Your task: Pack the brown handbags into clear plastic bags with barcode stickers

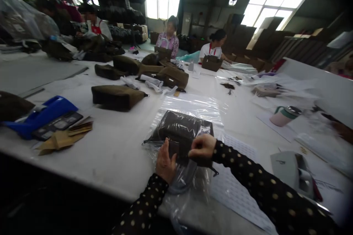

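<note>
Wrapping seems under way: beneath the open left hand (165, 163) and curled right hand (203, 147), whose grip cannot be told, a dark bag (179, 126) is covered by clear plastic (190, 104), apparently needing to be smoothed.

No legible text, brand or number found. Marked surfaces noted: printed sheet (234, 192) on worktop (124, 161), rows of small repeated marks, too fine to read. Grey dispenser (286, 176), dark mark on side, character uncertain. White paper (331, 192) at right edge, dark strokes, blurred. Olive bag (176, 77) farther back, small pale plate on side, lettering unresolved. Round wall disc (232, 0), markings indistinct.
</note>
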### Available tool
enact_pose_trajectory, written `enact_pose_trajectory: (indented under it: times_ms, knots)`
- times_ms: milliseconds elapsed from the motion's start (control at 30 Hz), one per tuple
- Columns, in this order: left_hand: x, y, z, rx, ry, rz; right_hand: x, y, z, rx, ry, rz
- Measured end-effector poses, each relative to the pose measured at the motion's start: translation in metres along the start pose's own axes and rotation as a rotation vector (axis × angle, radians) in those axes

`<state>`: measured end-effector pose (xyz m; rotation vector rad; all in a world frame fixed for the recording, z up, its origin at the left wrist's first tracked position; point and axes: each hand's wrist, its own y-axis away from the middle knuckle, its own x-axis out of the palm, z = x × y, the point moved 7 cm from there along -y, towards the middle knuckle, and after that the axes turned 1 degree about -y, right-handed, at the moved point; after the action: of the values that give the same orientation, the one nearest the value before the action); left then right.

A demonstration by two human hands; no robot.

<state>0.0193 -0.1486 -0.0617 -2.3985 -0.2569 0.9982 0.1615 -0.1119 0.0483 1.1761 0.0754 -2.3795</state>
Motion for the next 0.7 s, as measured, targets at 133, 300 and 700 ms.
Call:
enact_pose_trajectory:
  times_ms: [133,300,700]
  knots:
    - [-0.003,0.003,0.003,-0.019,0.074,-0.015,0.044,-0.07,0.028,0.042,0.536,0.168]
    - [0.004,0.006,-0.004,0.091,-0.117,0.063,0.038,-0.1,0.016,0.185,0.735,0.135]
    - [-0.05,0.019,-0.027,0.217,0.056,0.025,0.017,0.137,-0.055,-0.623,0.877,-0.367]
